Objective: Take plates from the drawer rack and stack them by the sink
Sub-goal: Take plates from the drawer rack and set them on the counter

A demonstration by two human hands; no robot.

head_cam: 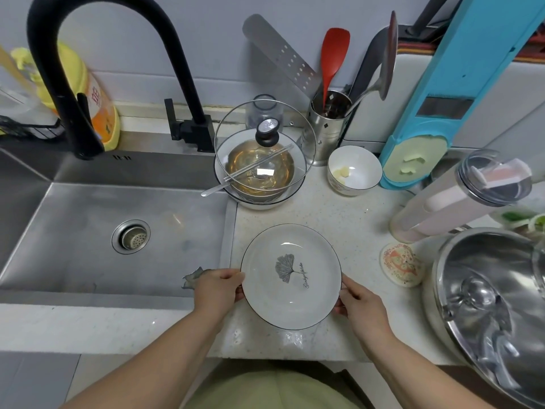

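the speckled counter [339, 219] carries 1 small bowl [354, 170], a lidded bowl [261, 172] and a coaster [401, 264].

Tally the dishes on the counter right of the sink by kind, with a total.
Plates: 1, the leaf-print plate held at its rim by both hands
Small white bowls: 1
Lidded bowl stacks: 1
Total: 3
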